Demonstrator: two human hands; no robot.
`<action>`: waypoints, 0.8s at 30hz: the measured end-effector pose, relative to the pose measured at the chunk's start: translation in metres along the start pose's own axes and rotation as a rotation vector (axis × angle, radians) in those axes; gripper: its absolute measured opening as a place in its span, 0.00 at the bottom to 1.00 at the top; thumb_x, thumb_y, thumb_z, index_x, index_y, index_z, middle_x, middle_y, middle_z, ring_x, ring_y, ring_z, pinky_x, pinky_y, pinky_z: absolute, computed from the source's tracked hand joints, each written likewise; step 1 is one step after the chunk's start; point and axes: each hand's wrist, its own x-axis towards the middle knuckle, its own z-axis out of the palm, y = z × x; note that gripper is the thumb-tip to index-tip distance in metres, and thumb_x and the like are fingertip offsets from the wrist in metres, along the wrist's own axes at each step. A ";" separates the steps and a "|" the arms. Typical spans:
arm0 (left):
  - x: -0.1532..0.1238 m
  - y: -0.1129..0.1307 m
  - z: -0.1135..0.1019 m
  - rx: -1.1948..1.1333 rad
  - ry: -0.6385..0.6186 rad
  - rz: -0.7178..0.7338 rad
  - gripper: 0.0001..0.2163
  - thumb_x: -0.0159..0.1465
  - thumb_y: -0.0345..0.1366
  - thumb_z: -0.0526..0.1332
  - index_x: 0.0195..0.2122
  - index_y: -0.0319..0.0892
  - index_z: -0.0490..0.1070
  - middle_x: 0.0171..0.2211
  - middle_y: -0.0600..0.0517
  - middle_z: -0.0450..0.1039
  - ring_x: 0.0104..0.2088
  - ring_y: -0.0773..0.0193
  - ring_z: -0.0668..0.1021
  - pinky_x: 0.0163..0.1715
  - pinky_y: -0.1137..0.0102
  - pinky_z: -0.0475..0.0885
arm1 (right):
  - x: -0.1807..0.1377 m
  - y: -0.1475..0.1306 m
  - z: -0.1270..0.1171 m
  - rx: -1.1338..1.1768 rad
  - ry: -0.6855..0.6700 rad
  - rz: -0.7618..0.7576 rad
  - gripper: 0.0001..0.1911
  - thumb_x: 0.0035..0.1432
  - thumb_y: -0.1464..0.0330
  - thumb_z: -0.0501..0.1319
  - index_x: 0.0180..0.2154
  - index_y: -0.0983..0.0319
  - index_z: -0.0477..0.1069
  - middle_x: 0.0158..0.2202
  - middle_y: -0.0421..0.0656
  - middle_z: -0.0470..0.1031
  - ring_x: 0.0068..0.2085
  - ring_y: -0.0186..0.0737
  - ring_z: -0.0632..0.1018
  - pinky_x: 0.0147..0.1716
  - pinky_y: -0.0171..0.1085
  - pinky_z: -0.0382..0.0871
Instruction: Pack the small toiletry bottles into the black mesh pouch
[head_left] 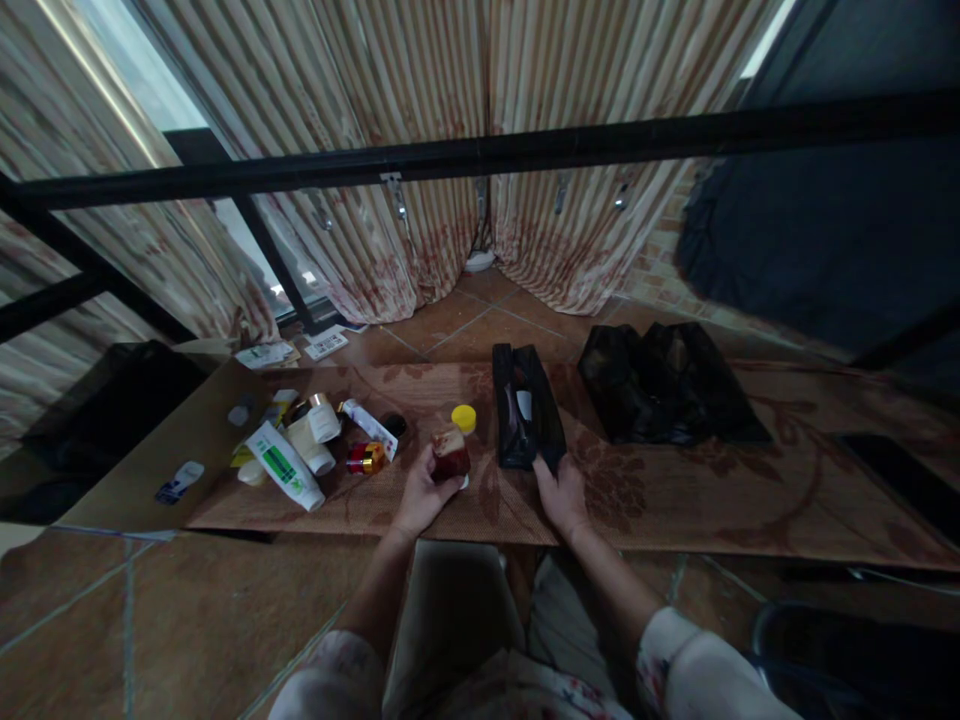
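My left hand (pixel 426 496) is closed around a small jar (pixel 451 456) with dark red contents, held just above the cloth. Beyond the jar lies a round yellow lid (pixel 464 418). Fingers of my right hand (pixel 561 496) grip the near edge of a narrow black plastic bag (pixel 549 405); a white item shows in its opening. To the left is a pile with a white and green tube (pixel 286 468), a white bottle (pixel 323 420), a slim tube (pixel 370 428) and a red jar with a gold band (pixel 365 458).
A larger black bag (pixel 667 385) stands to the right on the patterned cloth (pixel 480 520). An open cardboard box (pixel 161 450) is at the left. A dark flat object (pixel 904 480) lies far right. A black metal bar (pixel 480 155) crosses in front of striped curtains (pixel 420 90).
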 end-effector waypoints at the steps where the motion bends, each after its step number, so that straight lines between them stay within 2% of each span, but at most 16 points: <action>1: 0.000 0.000 0.000 -0.001 -0.002 0.000 0.22 0.50 0.31 0.65 0.47 0.40 0.64 0.44 0.48 0.74 0.44 0.60 0.75 0.48 0.62 0.68 | 0.000 0.000 0.000 -0.002 0.001 -0.002 0.23 0.54 0.53 0.55 0.40 0.64 0.72 0.40 0.50 0.77 0.42 0.48 0.76 0.44 0.43 0.66; 8: 0.001 0.000 0.000 -0.034 0.003 -0.015 0.23 0.49 0.31 0.66 0.48 0.40 0.64 0.44 0.48 0.74 0.44 0.60 0.75 0.49 0.62 0.67 | 0.000 -0.001 0.000 -0.016 0.001 -0.020 0.22 0.55 0.54 0.54 0.43 0.63 0.71 0.43 0.49 0.76 0.45 0.48 0.75 0.46 0.44 0.66; 15: 0.000 -0.001 -0.001 -0.028 0.006 -0.017 0.23 0.49 0.31 0.66 0.47 0.40 0.64 0.44 0.48 0.74 0.44 0.60 0.75 0.48 0.63 0.67 | -0.001 -0.002 -0.002 -0.019 -0.002 0.006 0.22 0.54 0.53 0.54 0.40 0.63 0.72 0.39 0.50 0.77 0.42 0.48 0.76 0.43 0.44 0.67; 24: 0.001 -0.003 -0.001 -0.018 0.008 -0.001 0.23 0.49 0.31 0.66 0.46 0.40 0.64 0.42 0.48 0.74 0.43 0.60 0.76 0.47 0.63 0.68 | -0.001 -0.006 -0.002 -0.002 -0.008 0.015 0.22 0.54 0.53 0.54 0.41 0.63 0.72 0.40 0.50 0.77 0.44 0.48 0.76 0.44 0.43 0.67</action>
